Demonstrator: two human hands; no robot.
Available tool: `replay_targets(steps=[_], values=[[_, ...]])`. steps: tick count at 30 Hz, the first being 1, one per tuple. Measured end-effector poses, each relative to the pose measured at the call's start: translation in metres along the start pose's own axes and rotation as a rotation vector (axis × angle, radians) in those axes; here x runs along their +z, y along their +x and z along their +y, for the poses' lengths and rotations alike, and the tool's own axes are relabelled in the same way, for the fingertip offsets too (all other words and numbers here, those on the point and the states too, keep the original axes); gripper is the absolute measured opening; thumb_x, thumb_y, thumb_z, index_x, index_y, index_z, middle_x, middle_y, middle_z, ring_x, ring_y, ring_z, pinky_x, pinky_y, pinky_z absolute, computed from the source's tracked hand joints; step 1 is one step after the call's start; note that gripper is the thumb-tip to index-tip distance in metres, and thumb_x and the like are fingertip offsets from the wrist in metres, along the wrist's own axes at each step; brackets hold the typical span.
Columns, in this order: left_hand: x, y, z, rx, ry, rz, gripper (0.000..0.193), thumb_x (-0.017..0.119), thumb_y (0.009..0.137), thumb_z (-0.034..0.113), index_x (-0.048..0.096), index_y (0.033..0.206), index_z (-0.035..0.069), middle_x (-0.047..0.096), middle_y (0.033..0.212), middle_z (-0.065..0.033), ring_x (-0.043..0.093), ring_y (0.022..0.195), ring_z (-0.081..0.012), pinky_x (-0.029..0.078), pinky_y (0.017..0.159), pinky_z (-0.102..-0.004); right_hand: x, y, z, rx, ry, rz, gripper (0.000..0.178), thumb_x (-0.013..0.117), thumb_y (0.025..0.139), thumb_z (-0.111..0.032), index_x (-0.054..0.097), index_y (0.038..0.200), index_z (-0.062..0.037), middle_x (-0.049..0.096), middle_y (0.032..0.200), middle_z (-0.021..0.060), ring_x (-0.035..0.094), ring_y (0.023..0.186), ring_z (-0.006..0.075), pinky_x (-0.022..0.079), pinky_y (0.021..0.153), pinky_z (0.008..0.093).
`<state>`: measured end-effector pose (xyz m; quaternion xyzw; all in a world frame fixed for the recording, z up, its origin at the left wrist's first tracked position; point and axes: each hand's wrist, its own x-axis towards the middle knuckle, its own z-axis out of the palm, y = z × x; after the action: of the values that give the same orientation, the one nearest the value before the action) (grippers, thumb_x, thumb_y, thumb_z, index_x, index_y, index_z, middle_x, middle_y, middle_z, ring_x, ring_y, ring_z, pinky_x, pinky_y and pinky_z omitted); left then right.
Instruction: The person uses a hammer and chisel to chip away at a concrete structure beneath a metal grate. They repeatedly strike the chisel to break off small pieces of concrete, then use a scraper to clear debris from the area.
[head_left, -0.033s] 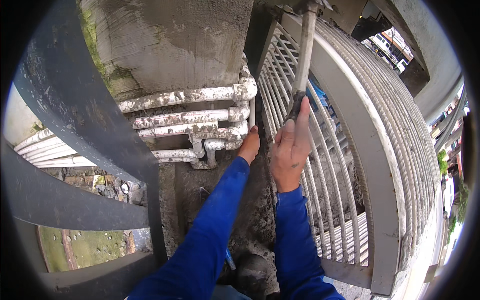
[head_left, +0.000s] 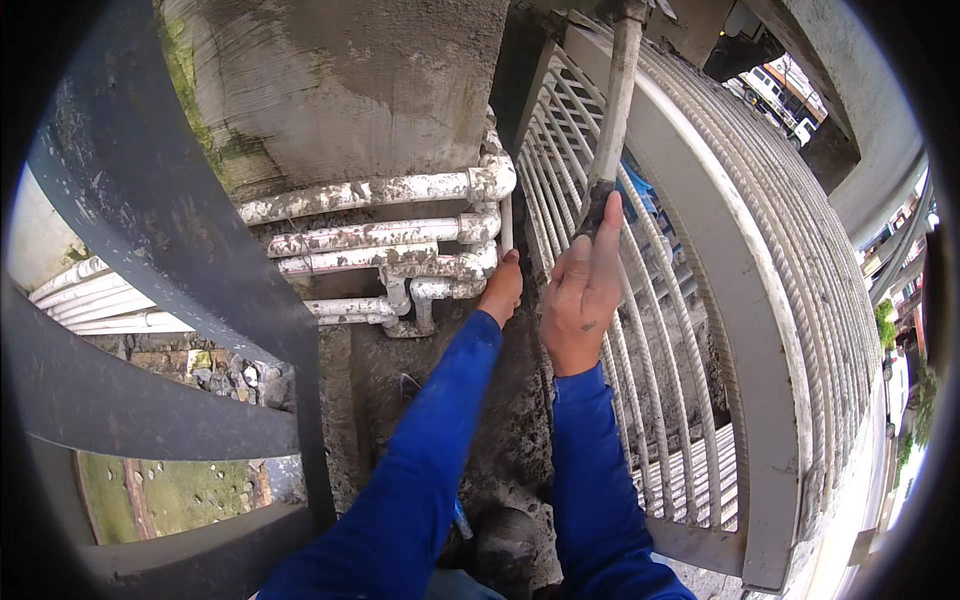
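The head-worn fisheye camera looks down over two blue-sleeved forearms (head_left: pixel 430 430). It faces mud-spattered white plastic pipes (head_left: pixel 390 234) at close range, straight edges bending toward its rim.

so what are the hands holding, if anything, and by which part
Right hand: a long-shafted tool, by its dark grip. Left hand: at the lower visible end of a thin white pipe; whether gripped cannot be told.

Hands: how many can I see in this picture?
2. The left hand is at the lower visible end of a slim white pipe; the right hand holds a long tool by its dark grip in front of the barred grille. No other hands show.
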<state>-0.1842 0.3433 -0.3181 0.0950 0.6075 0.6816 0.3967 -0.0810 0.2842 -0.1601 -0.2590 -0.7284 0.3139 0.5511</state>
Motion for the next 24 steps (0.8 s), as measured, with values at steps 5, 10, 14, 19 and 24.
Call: replay_targets(steps=[5,10,14,19,24], values=[[0.013,0.005,0.002,-0.106,-0.256,-0.094,0.036,0.053,0.102,0.017,0.048,0.136,0.005,0.062,0.085,-0.0065,0.06,0.072,-0.0157,0.049,0.06,-0.0321,0.0,0.007,0.096,0.392,-0.331,-0.491,0.05,0.042,0.105,-0.02,0.037,0.154,-0.0091,0.069,0.1,0.0151,0.062,0.069,0.0185,0.05,0.063,0.0335],[0.008,0.038,-0.022,-0.028,-0.487,-0.15,0.025,0.052,0.103,0.024,0.051,0.128,0.02,0.057,0.087,-0.0019,0.051,0.065,-0.0136,0.043,0.054,-0.03,0.025,0.013,0.054,0.276,-0.117,-0.306,0.049,0.043,0.106,-0.022,0.039,0.153,-0.0105,0.066,0.099,0.0098,0.06,0.072,0.0145,0.049,0.062,0.0298],[0.006,0.024,-0.026,-0.142,-0.69,-0.161,0.031,0.047,0.106,0.034,0.047,0.136,0.027,0.055,0.088,-0.0007,0.047,0.058,-0.0114,0.041,0.049,-0.0294,0.014,0.03,-0.006,0.153,0.09,-0.202,0.05,0.042,0.107,-0.023,0.034,0.155,-0.0112,0.051,0.081,-0.001,0.047,0.061,0.0066,0.041,0.052,0.0226],[0.007,0.025,-0.035,-0.119,-0.628,-0.26,0.039,0.046,0.106,0.037,0.044,0.143,0.028,0.058,0.099,-0.0039,0.053,0.073,-0.0156,0.046,0.06,-0.0323,0.02,0.022,0.075,0.03,-0.335,-0.282,0.052,0.042,0.106,-0.024,0.032,0.156,-0.013,0.057,0.093,0.0087,0.057,0.076,0.0174,0.046,0.065,0.0276],[-0.004,0.037,-0.067,0.132,-0.511,-0.163,0.028,0.049,0.103,0.017,0.056,0.128,0.008,0.066,0.112,-0.0094,0.064,0.101,-0.0259,0.053,0.087,-0.0369,0.022,-0.006,0.056,0.846,-0.029,-0.422,0.052,0.044,0.104,-0.022,0.035,0.154,-0.0122,0.058,0.116,0.0201,0.059,0.095,0.0295,0.046,0.078,0.035]])
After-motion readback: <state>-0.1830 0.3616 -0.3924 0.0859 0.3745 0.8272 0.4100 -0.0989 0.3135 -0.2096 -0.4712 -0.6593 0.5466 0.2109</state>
